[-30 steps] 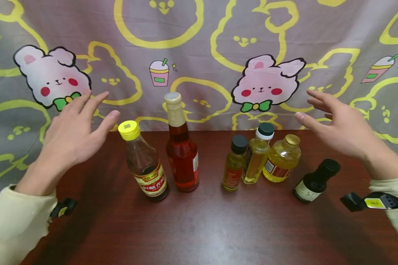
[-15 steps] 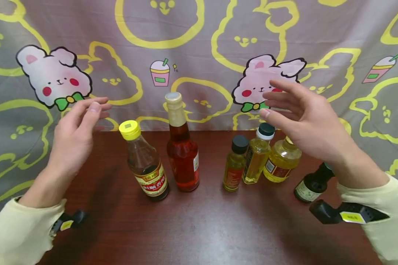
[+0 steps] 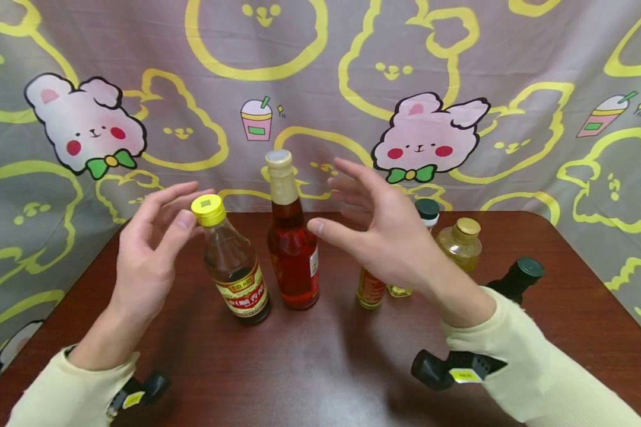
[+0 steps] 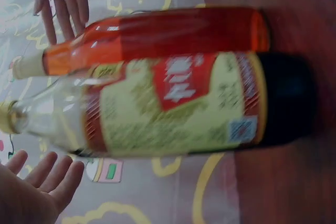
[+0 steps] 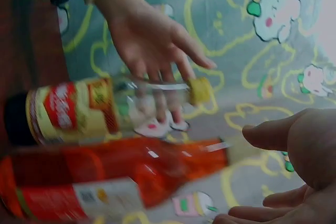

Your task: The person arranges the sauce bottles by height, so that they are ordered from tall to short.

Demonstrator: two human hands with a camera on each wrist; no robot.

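My left hand (image 3: 152,249) hovers at the left of a yellow-capped bottle (image 3: 240,279) of dark liquid, its fingers loosely bent beside the cap. In the left wrist view the left fingers (image 4: 60,179) are spread apart from that bottle. A taller bottle (image 3: 294,255) of red liquid with a cream neck stands just right of it. To the right of the red bottle is my right hand (image 3: 390,231), fingers spread and thumb toward the glass. The right wrist view shows the right thumb (image 5: 270,132) near the cream neck; contact is not plain. Neither hand holds anything.
Behind the right hand and forearm stand partly hidden small bottles: one of oil with a red label (image 3: 371,289), a green-capped one (image 3: 427,209), a gold-capped one (image 3: 462,240) and a dark one (image 3: 518,279). A patterned cloth (image 3: 310,59) hangs behind the brown table (image 3: 299,367).
My right hand has swept left, from beyond the small bottles to beside the red bottle. The left hand has moved right, up to the yellow-capped bottle. The bottles stand where they were.
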